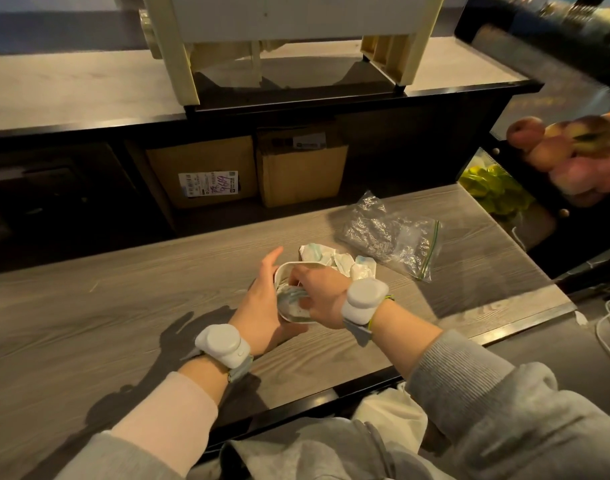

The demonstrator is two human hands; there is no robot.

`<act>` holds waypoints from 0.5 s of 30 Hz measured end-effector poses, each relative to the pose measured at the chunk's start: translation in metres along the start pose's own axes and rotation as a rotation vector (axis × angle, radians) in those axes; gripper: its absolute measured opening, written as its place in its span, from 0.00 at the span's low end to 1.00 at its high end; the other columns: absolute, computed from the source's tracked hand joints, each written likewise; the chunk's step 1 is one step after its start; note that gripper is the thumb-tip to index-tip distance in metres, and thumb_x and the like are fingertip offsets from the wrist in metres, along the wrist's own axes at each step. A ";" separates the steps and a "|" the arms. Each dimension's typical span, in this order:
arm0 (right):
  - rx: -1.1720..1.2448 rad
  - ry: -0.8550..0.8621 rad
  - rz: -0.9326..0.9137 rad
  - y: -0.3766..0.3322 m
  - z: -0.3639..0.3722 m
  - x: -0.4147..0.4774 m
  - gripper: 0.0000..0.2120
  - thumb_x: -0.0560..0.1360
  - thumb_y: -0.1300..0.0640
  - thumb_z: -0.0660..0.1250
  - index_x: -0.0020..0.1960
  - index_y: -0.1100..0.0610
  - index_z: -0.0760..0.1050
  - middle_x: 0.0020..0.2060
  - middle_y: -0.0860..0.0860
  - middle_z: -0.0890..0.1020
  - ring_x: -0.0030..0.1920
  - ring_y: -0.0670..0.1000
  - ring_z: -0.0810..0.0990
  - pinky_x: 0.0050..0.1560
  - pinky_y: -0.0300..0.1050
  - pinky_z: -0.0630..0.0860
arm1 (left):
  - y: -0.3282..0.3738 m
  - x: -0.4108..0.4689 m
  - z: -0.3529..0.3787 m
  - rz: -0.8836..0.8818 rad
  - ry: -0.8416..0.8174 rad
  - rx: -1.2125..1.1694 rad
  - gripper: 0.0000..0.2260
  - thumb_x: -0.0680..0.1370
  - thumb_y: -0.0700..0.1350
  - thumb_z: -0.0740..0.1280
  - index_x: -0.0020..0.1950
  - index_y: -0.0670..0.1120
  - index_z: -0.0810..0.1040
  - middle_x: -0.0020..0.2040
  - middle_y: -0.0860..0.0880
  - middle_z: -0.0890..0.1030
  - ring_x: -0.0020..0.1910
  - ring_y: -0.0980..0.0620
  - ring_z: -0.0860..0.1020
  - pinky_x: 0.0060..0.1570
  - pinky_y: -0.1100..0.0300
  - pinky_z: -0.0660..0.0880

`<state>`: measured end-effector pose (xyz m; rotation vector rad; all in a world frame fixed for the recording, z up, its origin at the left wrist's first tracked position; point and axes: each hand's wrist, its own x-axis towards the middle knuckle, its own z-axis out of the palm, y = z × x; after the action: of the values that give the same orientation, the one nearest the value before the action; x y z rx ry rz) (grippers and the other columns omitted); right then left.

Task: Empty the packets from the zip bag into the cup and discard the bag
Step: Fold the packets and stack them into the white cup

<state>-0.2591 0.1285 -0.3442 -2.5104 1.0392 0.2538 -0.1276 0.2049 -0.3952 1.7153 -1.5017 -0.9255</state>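
A white cup [285, 271] stands on the grey wooden counter [123, 306], near its middle. My left hand [265, 303] wraps the cup's left side and holds it steady. My right hand [314, 292] reaches into the cup's mouth, fingers closed on white-and-teal packets [291, 296] inside it. More of these packets [338, 259] lie in a loose pile on the counter just behind and right of the cup. The clear zip bag [390, 237], with a green seal strip, lies crumpled and flat on the counter farther right, apart from both hands.
Two cardboard boxes [206, 171] sit on a shelf under a dark raised ledge behind the counter. A cream-coloured machine [289, 46] stands on that ledge. Peaches [573, 150] and green fruit [494, 188] are at the right. The counter's metal front edge [504, 329] runs near my arms.
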 end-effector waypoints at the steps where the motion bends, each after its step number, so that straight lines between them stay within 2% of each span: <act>1: -0.010 0.011 0.002 0.000 0.001 -0.001 0.18 0.75 0.58 0.64 0.63 0.58 0.67 0.53 0.59 0.79 0.55 0.59 0.77 0.50 0.48 0.75 | 0.001 0.000 0.000 0.001 0.004 0.007 0.58 0.58 0.58 0.80 0.71 0.71 0.38 0.71 0.49 0.69 0.68 0.48 0.70 0.68 0.48 0.67; 4: -0.041 0.019 -0.026 0.001 0.002 -0.001 0.17 0.74 0.60 0.64 0.61 0.58 0.68 0.52 0.59 0.79 0.53 0.58 0.77 0.46 0.46 0.74 | 0.003 0.000 -0.001 0.005 0.005 0.029 0.58 0.58 0.56 0.80 0.72 0.69 0.39 0.71 0.48 0.69 0.69 0.47 0.70 0.68 0.47 0.67; 8: -0.108 -0.040 -0.068 -0.003 0.000 0.002 0.16 0.74 0.61 0.65 0.61 0.60 0.70 0.54 0.58 0.79 0.54 0.59 0.79 0.53 0.52 0.78 | 0.003 0.001 -0.001 -0.002 0.002 0.048 0.59 0.58 0.55 0.80 0.70 0.72 0.37 0.71 0.48 0.68 0.69 0.46 0.70 0.68 0.43 0.67; 15: -0.234 -0.015 -0.098 -0.008 0.012 0.006 0.16 0.74 0.59 0.65 0.61 0.61 0.71 0.56 0.56 0.80 0.58 0.57 0.78 0.59 0.49 0.74 | 0.003 0.000 0.001 -0.007 0.003 0.044 0.60 0.57 0.55 0.81 0.69 0.73 0.38 0.72 0.51 0.68 0.68 0.47 0.70 0.67 0.41 0.69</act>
<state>-0.2490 0.1351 -0.3541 -2.7541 0.9234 0.3842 -0.1298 0.2045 -0.3934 1.7535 -1.5255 -0.8994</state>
